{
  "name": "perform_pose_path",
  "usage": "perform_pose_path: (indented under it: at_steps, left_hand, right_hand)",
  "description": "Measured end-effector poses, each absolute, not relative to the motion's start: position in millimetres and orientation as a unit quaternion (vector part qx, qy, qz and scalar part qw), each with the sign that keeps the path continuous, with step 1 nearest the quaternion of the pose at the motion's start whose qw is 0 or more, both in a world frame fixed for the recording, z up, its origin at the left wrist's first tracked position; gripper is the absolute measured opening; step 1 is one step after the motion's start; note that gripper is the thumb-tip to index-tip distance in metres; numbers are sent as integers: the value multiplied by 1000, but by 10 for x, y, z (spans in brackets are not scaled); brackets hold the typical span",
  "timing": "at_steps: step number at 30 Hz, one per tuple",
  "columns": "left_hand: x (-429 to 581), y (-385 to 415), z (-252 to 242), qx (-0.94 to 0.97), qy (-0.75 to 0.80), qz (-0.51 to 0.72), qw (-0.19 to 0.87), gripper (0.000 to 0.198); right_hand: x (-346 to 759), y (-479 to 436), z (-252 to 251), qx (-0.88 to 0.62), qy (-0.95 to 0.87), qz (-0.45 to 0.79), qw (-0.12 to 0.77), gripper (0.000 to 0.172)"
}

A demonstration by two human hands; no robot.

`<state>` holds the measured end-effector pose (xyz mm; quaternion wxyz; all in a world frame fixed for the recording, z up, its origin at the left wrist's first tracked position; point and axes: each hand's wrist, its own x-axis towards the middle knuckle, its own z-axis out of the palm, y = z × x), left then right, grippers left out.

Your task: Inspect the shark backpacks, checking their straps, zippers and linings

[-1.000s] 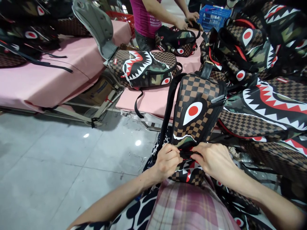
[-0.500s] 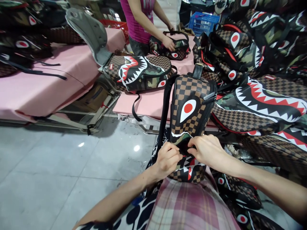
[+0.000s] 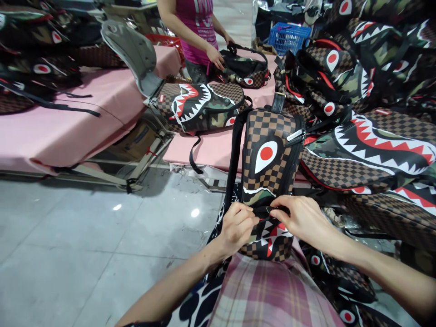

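A brown checkered backpack [image 3: 272, 154] with a red-and-white shark eye and shark teeth stands on end on my lap, its black strap hanging down its left side. My left hand [image 3: 238, 227] is curled and pinches the bag's lower front at the seam by the shark mouth. My right hand [image 3: 299, 218] grips the same seam from the right, fingertips pressed onto it. The two hands almost touch. What lies between the fingers beyond the fabric is too small to see.
More shark backpacks are heaped at the right [image 3: 371, 150], and one lies on the pink table [image 3: 200, 106]. A second pink table [image 3: 68, 113] stands left. A person in a magenta top [image 3: 200, 27] handles another bag [image 3: 245, 68]. A blue basket [image 3: 289, 36] sits behind.
My right hand's fingertips slid slightly right along the seam; my left hand stayed pinched in place. The other person's hand moved from the bag's middle to its left end.
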<state>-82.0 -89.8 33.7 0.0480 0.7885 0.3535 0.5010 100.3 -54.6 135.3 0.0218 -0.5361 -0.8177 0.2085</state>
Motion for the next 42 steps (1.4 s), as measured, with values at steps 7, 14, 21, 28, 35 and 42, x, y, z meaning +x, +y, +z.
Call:
perform_pose_path:
  at_steps: [7, 14, 21, 28, 35, 42]
  left_hand:
    - [-882, -866, 450, 811, 356, 461, 53, 15]
    - [-995, -829, 704, 801, 426, 398, 132, 15]
    - [-991, -489, 1195, 880, 431, 48, 194, 15]
    - [-956, -388, 1098, 675, 558, 211, 434, 26]
    - [-1093, -530, 1099, 441, 539, 438, 569, 29]
    - [-1227, -518, 1356, 423, 526, 463, 574, 31]
  right_hand:
    - [1086, -577, 1359, -514, -833, 199, 33, 22]
    - [1136, -586, 1303, -478, -858, 180, 52, 19]
    - [1124, -583, 1276, -457, -872, 165, 54, 15]
    - [1181, -600, 1120, -427, -880, 175, 117, 25]
    - [1132, -652, 798, -362, -884, 177, 237, 47]
    - [1098, -664, 729, -347, -889, 157, 255, 48]
